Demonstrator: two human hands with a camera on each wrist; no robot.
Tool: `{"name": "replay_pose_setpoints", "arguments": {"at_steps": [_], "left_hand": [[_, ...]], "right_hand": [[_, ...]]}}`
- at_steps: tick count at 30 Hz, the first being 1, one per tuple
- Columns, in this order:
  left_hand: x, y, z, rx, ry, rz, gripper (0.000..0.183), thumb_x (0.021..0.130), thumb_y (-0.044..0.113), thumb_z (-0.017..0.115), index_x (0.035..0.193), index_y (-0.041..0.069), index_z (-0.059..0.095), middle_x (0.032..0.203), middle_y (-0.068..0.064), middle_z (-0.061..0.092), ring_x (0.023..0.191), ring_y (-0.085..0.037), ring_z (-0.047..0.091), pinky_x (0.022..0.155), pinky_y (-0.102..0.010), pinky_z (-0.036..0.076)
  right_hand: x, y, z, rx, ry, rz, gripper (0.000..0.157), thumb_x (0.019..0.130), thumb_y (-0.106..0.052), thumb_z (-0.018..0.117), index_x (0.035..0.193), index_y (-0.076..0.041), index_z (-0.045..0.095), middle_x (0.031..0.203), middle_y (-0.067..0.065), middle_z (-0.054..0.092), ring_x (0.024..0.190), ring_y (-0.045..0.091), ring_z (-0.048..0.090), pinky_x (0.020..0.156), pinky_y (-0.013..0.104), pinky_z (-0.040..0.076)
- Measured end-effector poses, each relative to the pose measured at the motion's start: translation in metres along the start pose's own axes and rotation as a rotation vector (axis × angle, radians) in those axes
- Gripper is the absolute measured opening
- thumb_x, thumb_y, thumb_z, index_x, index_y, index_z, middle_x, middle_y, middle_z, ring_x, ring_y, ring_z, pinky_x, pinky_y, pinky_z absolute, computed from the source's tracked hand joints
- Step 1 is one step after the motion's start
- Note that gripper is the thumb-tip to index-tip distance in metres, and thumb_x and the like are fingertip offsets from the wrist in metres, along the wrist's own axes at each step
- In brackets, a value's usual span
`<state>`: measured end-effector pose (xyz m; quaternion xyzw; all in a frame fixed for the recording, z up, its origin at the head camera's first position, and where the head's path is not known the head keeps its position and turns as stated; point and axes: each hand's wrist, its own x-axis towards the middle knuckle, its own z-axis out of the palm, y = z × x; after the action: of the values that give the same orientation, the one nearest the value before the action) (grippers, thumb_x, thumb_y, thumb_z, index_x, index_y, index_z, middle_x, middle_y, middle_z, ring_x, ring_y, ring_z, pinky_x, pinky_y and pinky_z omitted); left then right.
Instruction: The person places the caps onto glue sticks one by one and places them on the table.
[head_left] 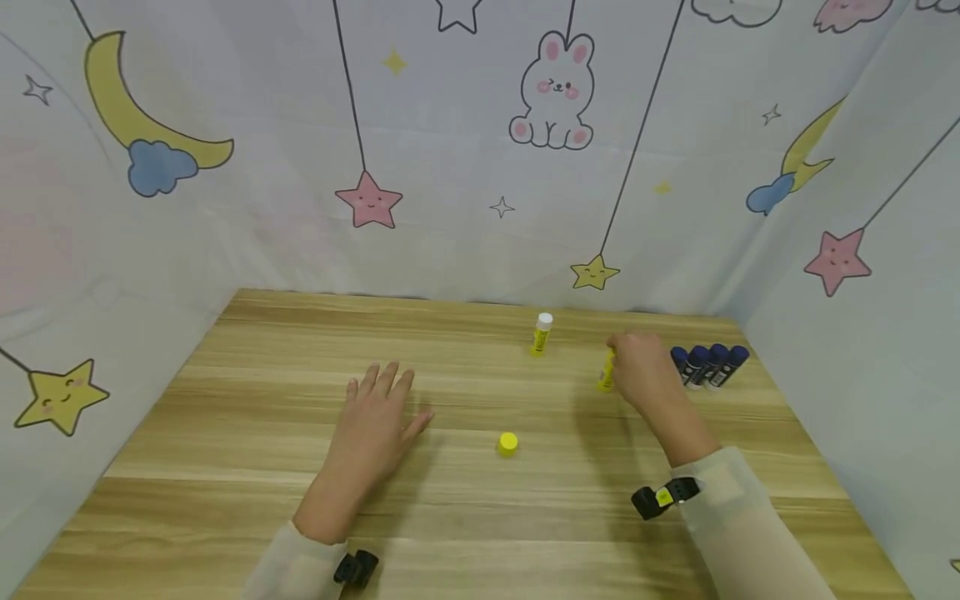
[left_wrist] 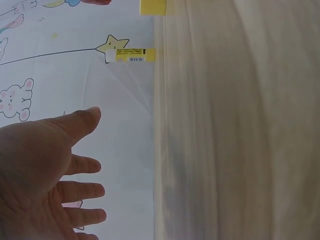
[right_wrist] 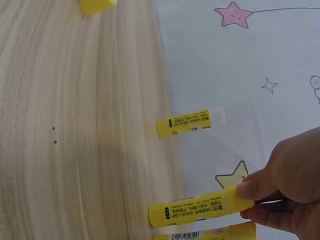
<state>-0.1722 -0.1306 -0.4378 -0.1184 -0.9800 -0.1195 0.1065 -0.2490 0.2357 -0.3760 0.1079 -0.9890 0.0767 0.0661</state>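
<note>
My right hand pinches the top end of a yellow glue stick between thumb and fingers. That stick stands upright at the table's back right; in the head view the hand hides part of it. Close beside it, a second yellow glue stick shows at the bottom of the right wrist view. Left of them, an uncapped glue stick with a white top stands upright. A loose yellow cap sits mid-table. My left hand, its fingers spread, holds nothing over the left half of the table.
Several dark-blue-capped glue sticks stand in a row right of my right hand. The wooden table meets a white printed curtain at its back and sides.
</note>
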Motion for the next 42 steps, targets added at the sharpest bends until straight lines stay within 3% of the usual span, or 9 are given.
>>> {"name": "replay_pose_setpoints", "arguments": {"at_steps": [5,12,22,29,42], "left_hand": [[0.0002,0.0010,0.0009,-0.010,-0.013,-0.003,0.068,0.098,0.047,0.064,0.145,0.000,0.051,0.150,-0.025,0.047,0.141,-0.048,0.040,0.112,-0.069,0.030],[0.0003,0.0022,0.0030,-0.019,-0.028,-0.018,0.066,0.099,0.047,0.063,0.144,0.000,0.052,0.146,-0.025,0.051,0.138,-0.046,0.043,0.113,-0.068,0.030],[0.0007,0.0021,0.0024,-0.017,-0.017,-0.012,0.067,0.098,0.046,0.065,0.144,0.000,0.052,0.149,-0.025,0.049,0.140,-0.047,0.042,0.114,-0.068,0.029],[0.0007,0.0040,0.0015,-0.008,-0.015,-0.003,0.067,0.097,0.047,0.066,0.143,0.000,0.052,0.148,-0.025,0.049,0.139,-0.047,0.042,0.113,-0.068,0.030],[0.0004,0.0036,0.0027,-0.009,-0.008,-0.001,0.066,0.097,0.046,0.067,0.143,0.000,0.053,0.148,-0.025,0.050,0.139,-0.047,0.043,0.112,-0.069,0.031]], "right_hand": [[0.0001,-0.0005,0.0004,-0.027,0.016,-0.006,0.029,0.093,0.008,0.057,0.119,0.006,0.070,0.114,0.025,0.070,0.104,0.043,0.066,0.088,0.051,0.057],[0.0015,-0.0005,0.0010,0.000,0.099,-0.008,0.034,0.092,0.009,0.048,0.115,0.004,0.072,0.112,0.023,0.071,0.103,0.044,0.066,0.085,0.051,0.058],[0.0005,0.0010,0.0011,-0.013,0.131,-0.033,0.031,0.087,0.014,0.052,0.109,0.007,0.074,0.108,0.024,0.071,0.104,0.045,0.065,0.088,0.052,0.056],[-0.0004,0.0036,0.0060,-0.014,0.164,-0.067,0.029,0.090,0.013,0.052,0.107,0.007,0.074,0.108,0.024,0.072,0.104,0.044,0.065,0.091,0.052,0.056],[-0.0043,-0.0006,0.0062,0.023,0.154,-0.051,0.026,0.092,0.007,0.058,0.115,0.008,0.070,0.115,0.025,0.069,0.111,0.045,0.062,0.097,0.054,0.051]]}}
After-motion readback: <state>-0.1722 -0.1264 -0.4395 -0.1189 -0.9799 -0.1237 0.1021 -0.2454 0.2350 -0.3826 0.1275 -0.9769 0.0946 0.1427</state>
